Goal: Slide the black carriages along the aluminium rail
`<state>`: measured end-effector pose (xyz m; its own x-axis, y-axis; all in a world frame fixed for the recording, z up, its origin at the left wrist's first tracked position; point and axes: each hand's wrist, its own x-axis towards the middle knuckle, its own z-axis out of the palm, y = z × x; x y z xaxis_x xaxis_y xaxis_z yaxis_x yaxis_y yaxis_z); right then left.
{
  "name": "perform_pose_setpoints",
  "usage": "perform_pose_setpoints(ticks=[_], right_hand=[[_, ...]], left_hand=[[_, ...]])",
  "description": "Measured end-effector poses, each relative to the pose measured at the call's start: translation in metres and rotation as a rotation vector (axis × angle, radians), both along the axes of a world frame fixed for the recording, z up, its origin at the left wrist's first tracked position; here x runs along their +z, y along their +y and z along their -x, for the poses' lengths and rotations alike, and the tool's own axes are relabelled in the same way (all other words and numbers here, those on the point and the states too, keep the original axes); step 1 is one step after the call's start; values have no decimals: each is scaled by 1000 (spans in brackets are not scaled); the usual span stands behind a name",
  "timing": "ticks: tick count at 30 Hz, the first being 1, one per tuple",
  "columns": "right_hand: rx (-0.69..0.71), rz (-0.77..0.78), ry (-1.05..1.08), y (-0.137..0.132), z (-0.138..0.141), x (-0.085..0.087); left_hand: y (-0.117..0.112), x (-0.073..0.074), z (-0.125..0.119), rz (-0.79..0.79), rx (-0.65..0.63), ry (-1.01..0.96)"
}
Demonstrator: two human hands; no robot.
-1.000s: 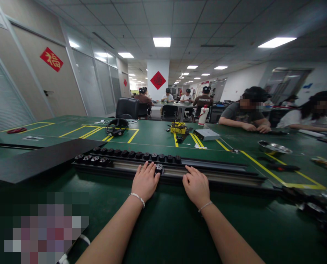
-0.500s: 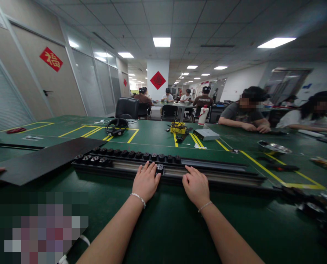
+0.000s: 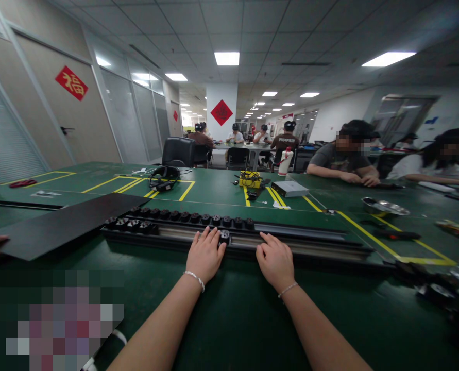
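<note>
Hands [image 3: 205, 253] lie palm-down, apart, at the black rail [image 3: 240, 242], each grip loosely spread, apparently empty.

silvery bracelets [image 3: 194, 278] circle both wrists [image 3: 286, 284]; forearms [image 3: 165, 325] bare.

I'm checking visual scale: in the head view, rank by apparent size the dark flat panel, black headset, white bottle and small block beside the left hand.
1. Dark flat panel
2. Black headset
3. White bottle
4. Small block
</note>
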<state>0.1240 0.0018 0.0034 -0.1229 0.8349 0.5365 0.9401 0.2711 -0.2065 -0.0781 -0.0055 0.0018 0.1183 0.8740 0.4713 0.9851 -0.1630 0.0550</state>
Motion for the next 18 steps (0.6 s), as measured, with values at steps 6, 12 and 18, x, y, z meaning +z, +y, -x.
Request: perform_pose_setpoints(ticks=[6,12,18], right_hand=[[5,-4,1,0,0,1],[-4,5,-7,0,1,0],[-5,-6,-5,1,-1,-2]], left_hand=[[-1,2,0,18,0,3],[-1,1,-1,-1,2,3],[0,1,-2,4,0,3]])
